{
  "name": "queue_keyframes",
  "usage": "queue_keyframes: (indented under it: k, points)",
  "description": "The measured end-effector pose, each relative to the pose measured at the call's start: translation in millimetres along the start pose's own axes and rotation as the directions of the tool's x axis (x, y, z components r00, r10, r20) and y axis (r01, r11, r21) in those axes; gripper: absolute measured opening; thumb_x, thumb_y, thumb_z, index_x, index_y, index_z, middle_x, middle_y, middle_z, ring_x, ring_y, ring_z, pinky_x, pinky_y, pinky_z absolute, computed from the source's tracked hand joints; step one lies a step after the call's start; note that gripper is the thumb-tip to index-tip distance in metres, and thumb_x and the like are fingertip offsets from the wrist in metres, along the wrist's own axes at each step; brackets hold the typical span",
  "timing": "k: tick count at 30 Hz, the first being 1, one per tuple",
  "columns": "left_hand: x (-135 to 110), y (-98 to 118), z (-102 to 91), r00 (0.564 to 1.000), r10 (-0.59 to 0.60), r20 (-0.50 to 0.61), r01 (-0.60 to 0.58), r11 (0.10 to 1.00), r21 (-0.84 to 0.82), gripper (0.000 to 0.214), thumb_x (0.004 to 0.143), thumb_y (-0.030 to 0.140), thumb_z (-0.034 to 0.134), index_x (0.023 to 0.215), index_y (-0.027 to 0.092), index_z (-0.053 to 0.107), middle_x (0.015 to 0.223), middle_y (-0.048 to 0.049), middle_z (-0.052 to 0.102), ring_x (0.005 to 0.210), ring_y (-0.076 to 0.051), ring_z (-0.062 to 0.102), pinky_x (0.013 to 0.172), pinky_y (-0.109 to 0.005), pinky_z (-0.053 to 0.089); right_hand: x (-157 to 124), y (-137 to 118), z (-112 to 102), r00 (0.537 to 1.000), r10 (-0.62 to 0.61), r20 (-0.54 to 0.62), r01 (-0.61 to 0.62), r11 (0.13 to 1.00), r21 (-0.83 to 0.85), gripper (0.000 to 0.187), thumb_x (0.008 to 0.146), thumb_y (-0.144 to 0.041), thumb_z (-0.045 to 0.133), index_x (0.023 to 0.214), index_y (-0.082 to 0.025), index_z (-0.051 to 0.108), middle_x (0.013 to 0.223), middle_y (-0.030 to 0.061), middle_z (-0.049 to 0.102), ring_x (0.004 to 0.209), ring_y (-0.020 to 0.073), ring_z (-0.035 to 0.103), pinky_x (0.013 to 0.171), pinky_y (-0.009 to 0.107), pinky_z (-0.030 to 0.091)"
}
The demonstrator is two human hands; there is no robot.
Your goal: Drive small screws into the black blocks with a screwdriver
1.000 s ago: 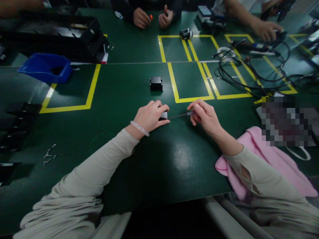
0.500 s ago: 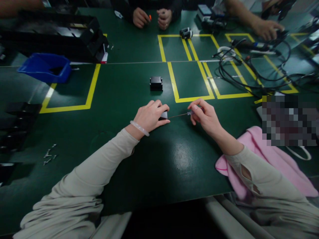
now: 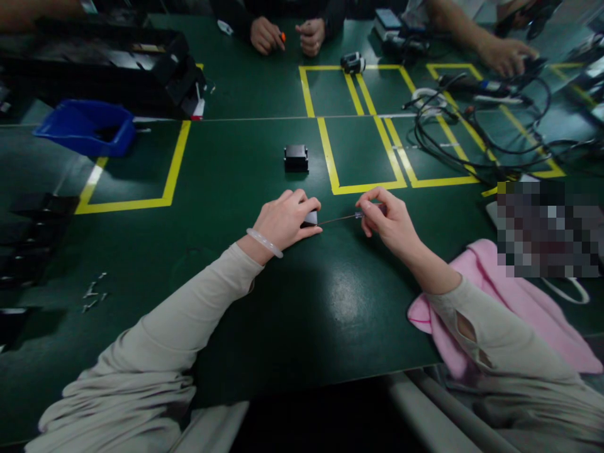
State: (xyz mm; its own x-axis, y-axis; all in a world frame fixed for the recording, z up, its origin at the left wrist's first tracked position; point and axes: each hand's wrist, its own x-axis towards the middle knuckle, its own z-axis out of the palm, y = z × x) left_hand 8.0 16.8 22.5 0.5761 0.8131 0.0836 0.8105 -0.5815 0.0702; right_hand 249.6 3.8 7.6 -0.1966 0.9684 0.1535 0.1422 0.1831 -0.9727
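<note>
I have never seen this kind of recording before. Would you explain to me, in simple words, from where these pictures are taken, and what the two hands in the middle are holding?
There is no machine here: these are a person's own bare hands, with beige sleeves. One camera, worn on that person's head, takes every picture, looking forward and down.

The left hand covers most of a small black block with a pale grey face. The right hand holds a thin-shafted, screwdriver-like tool, pointing at that block; the exact contact is too small to tell.

On the dark green tabletop lie another small black block, a blue plastic bin, small silvery metal pieces and a soft pink cloth. The hands at the far side belong to other people.
</note>
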Motion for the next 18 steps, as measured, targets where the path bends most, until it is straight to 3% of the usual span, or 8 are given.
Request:
queue_keyframes:
  k: [5, 12, 18]
  points:
    - [-0.1, -0.3, 0.1, 1.000, 0.000, 0.004, 0.000, 1.000, 0.005, 0.038, 0.089, 0.052, 0.066, 0.116, 0.025, 0.060, 0.109, -0.0048, 0.060, 0.101, -0.022, 0.056, 0.062, -0.028, 0.039, -0.5, -0.6, 0.1, 0.999, -0.025, 0.025, 0.024, 0.999, 0.047, 0.024, 0.090, -0.042, 0.069, 0.094, -0.022, 0.055, 0.053, -0.0105, 0.048, 0.042, 0.0077, 0.049, 0.044, 0.023, 0.037]
    - [-0.2, -0.2, -0.7, 1.000, -0.001, 0.011, 0.001, 1.000, -0.001, 0.038, 0.090, 0.052, 0.066, 0.116, 0.025, 0.060, 0.109, -0.0053, 0.060, 0.101, -0.022, 0.056, 0.063, -0.028, 0.040, -1.1, -2.1, -0.3, 1.000, -0.002, 0.019, 0.003, 1.000, -0.020, 0.025, 0.093, -0.045, 0.064, 0.088, -0.022, 0.055, 0.046, -0.0101, 0.046, 0.037, 0.0079, 0.046, 0.041, 0.024, 0.031]
    - [0.1, 0.7, -1.9, 1.000, -0.009, 0.024, 0.009, 1.000, -0.010, 0.039, 0.090, 0.051, 0.066, 0.117, 0.025, 0.060, 0.110, -0.0056, 0.060, 0.101, -0.022, 0.055, 0.064, -0.029, 0.042, -1.9, -1.8, 0.0, 0.999, -0.041, 0.024, 0.041, 0.999, 0.000, 0.027, 0.089, -0.044, 0.071, 0.095, -0.024, 0.054, 0.056, -0.0094, 0.050, 0.044, 0.0084, 0.050, 0.046, 0.025, 0.037]
